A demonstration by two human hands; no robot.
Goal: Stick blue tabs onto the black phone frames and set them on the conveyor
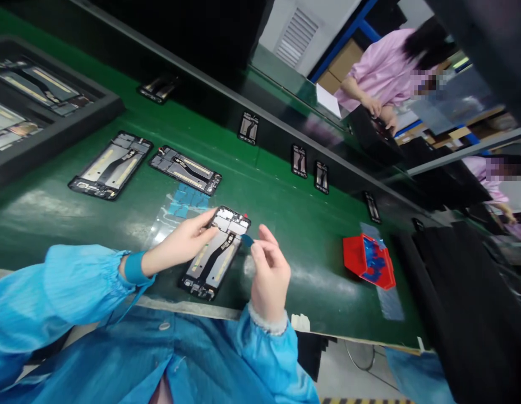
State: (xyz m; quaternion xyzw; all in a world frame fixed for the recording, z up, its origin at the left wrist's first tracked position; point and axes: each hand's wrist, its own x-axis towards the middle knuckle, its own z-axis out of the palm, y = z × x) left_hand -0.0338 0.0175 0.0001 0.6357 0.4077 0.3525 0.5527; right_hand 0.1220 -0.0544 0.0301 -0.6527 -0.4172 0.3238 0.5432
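- Across the whole view, a green conveyor belt (310,224) is running from lower left to upper right, with bare room lying open between the person's hands and the red bin; its near edge is passing just under the sleeves.
- At the far left, a dark tray (54,132) is sitting on the belt, holding more frames.
- Beyond the hands, two phone frames (111,165) (185,170) are lying flat, well apart from the belt's near edge.
- Near the belt's front edge, the phone frame being worked (213,252) is lying flat between both hands.
- To the right, a red bin (367,261) is sitting alone, holding blue scraps.
- The left hand (182,242) is pressing its fingertips on the frame's top corner, not closing around it.
- The right hand (269,275) is pinching a small blue tab (247,239) just beside the frame's right edge.
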